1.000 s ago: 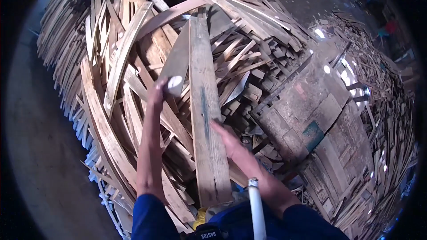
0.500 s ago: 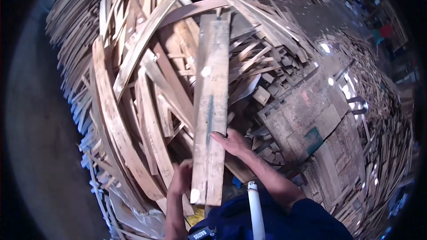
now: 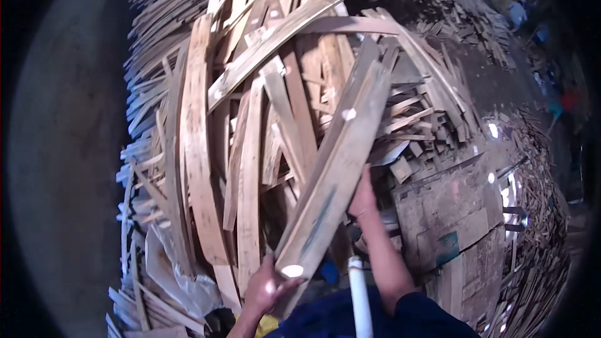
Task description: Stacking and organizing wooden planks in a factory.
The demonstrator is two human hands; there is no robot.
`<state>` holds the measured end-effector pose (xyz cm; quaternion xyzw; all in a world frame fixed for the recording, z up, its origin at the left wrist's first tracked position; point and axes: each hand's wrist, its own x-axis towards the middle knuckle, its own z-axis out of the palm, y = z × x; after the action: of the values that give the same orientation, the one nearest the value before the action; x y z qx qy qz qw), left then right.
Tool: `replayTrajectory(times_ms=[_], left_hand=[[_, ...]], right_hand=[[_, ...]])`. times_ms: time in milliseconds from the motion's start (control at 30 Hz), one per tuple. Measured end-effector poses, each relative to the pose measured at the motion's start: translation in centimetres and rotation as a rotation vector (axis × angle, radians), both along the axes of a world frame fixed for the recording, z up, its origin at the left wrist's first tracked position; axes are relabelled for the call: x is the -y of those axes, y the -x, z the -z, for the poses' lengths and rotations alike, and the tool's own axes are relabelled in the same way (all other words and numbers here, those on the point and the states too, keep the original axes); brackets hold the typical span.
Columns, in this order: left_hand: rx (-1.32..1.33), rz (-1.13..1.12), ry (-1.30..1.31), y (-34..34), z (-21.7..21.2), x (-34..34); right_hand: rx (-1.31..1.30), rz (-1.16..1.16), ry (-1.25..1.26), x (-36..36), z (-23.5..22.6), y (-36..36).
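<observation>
A long wooden board (image 3: pixel 341 169) with a dark teal streak slants across the view from near my body up to the far right. A narrower darker plank (image 3: pixel 328 144) lies along its left side; I cannot tell whether the two are joined. My left hand (image 3: pixel 266 288) grips the near end, its fingers partly behind the wood. At the board's right edge, my right hand (image 3: pixel 362 197) holds it from the side, with the fingertips hidden. Under and beside it rests a heap of loose planks (image 3: pixel 250 181), some crossing one another.
A worn wooden tabletop (image 3: pixel 438 213) with a teal patch stands at the right. A white pipe (image 3: pixel 359 294) rises near my body. Clear plastic sheeting (image 3: pixel 181 281) lies at the lower left. Stacked timber (image 3: pixel 169 19) lines the far left, and small offcuts (image 3: pixel 407 119) lie beyond the board.
The board has turned from nearly upright to slanting right at its far end. My right hand has moved from its top face to its right edge; my left hand now grips the near end.
</observation>
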<state>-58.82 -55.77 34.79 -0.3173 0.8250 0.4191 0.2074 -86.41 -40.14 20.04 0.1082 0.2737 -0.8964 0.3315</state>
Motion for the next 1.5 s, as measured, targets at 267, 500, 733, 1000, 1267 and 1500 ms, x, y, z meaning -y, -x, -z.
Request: replayTrajectory(times_ms=[267,500,733,1000,1267,1500], left_hand=[[-0.032,-0.043,0.249,-8.3,-1.8,-1.5],[-0.170,-0.261,0.130,-7.8,1.2,2.5],[-0.600,-0.437,0.040,-2.0,2.4,15.0],[-0.346,-0.281,0.436,0.4,12.0,21.9],[-0.323,-0.197,0.446,0.2,14.2,18.8],[-0.549,-0.322,0.629,-0.5,11.0,9.5]], right_hand=[[0.069,0.023,-0.094,2.1,-4.9,-8.5],[-0.006,-0.112,-0.053,9.1,-12.4,-5.0],[-1.448,-0.277,-0.979,17.0,-12.9,8.3],[-0.683,-0.510,-1.336,-1.9,6.0,-0.8],[-0.581,-0.546,-1.629,-7.7,16.6,-11.2],[-0.504,-0.196,-1.332,-1.0,17.6,-20.5]])
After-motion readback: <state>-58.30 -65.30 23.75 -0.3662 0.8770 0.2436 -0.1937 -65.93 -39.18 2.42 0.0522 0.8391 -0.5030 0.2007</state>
